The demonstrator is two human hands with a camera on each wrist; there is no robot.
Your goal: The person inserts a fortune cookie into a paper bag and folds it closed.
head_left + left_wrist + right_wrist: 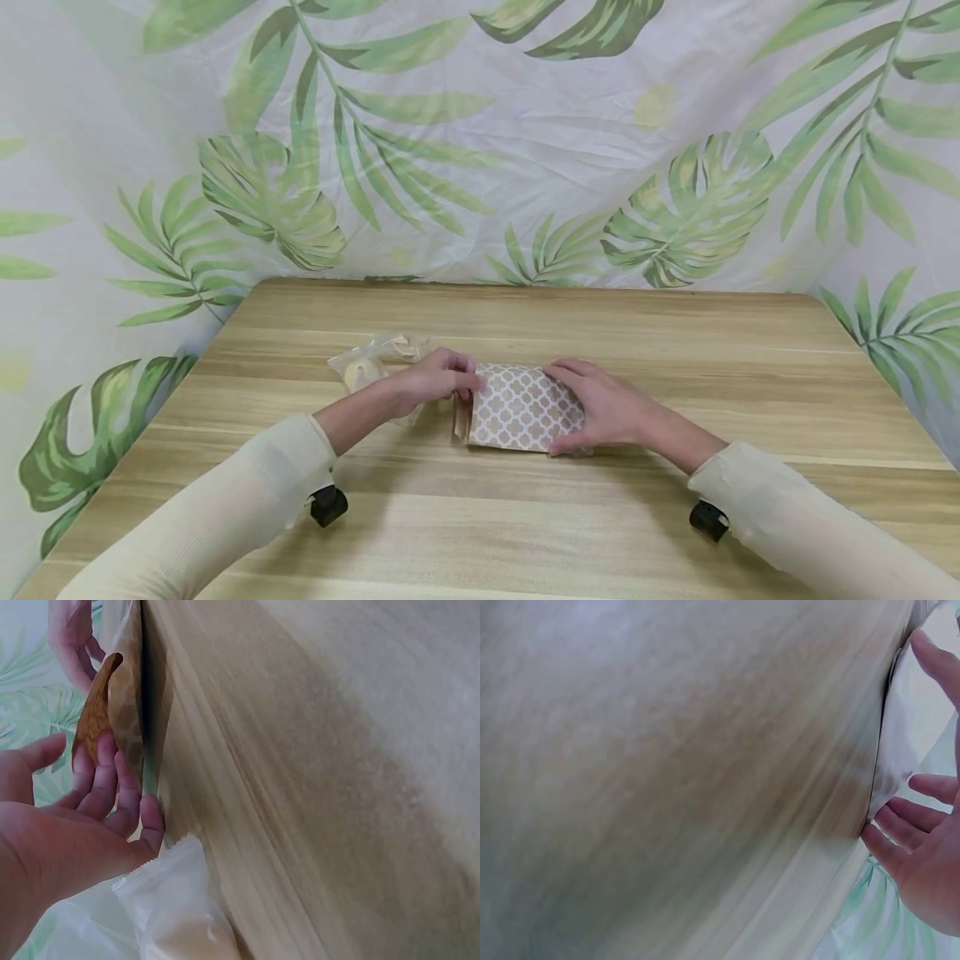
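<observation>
2 hands worked at 1 small paper bag (522, 407), tan with a white lattice print, which lay flat near the middle of the wooden table (675, 333). The right hand (603, 406) rested on the bag's right half, fingers fairly straight and laid across the paper, thumb at the near edge; it seemed to be pressing the bag down rather than gripping it. The left hand (438, 379) was at the bag's left end, where the mouth was; in the head view its fingers curled over that edge, and the left wrist view showed the fingertips (105, 776) touching a lifted brown flap of paper. Whether they pinched the flap or only nudged it open could not be told for certain.

Just behind the left hand, touching or nearly touching the wrist, lay a clear plastic packet (367, 364) with a pale round item inside; the same packet (176, 915) showed close under the palm in the left wrist view. It remained outside the bag.

Judged from this, the work stood at an early stage: the bag was down and steadied, its mouth was being opened, and nothing appeared to have gone in, though the inside was hidden. Opening the mouth fully, slipping the packet in and closing the bag all seemed left to do. The leaf-print cloth (480, 125) hung behind the table.
</observation>
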